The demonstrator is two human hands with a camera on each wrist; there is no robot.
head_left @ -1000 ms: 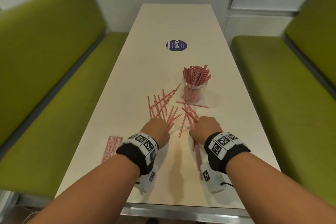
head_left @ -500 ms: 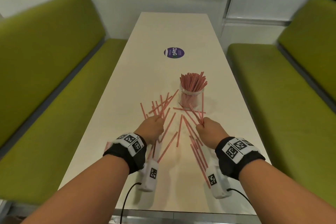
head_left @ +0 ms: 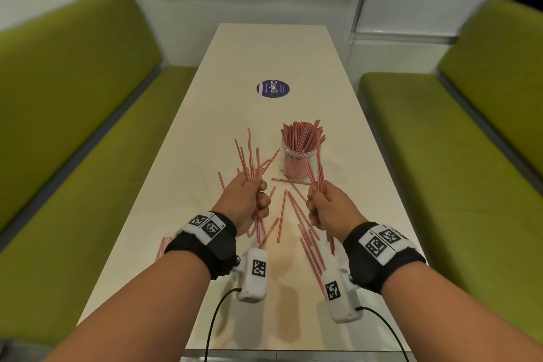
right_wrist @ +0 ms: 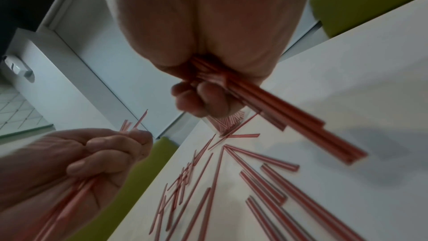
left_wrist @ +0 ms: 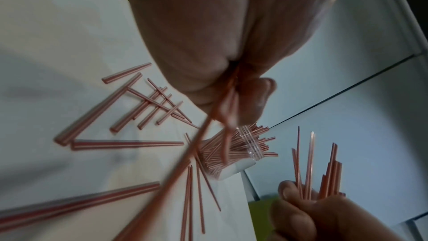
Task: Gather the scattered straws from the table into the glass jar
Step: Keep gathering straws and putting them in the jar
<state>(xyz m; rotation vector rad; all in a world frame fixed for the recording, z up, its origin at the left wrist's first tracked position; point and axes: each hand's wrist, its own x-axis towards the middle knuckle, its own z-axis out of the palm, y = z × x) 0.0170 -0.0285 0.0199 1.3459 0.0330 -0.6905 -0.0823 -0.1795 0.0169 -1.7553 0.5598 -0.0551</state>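
A clear glass jar stuffed with red-and-white striped straws stands mid-table. My left hand is raised above the table and grips a fanned bunch of straws. To its right, my right hand grips a smaller bunch just in front of the jar. Several loose straws lie on the table between and below both hands. In the left wrist view the jar shows beyond my curled fingers. The right wrist view shows the bunch sticking out of my fist.
The long white table carries a purple round sticker beyond the jar. Green benches run along both sides. Another bunch of straws lies near the table's left edge, partly hidden by my left wrist.
Both hands closed on straws lying on the table and lifted them, so each fist now holds an upright bunch above the surface. The head view tilted up slightly.
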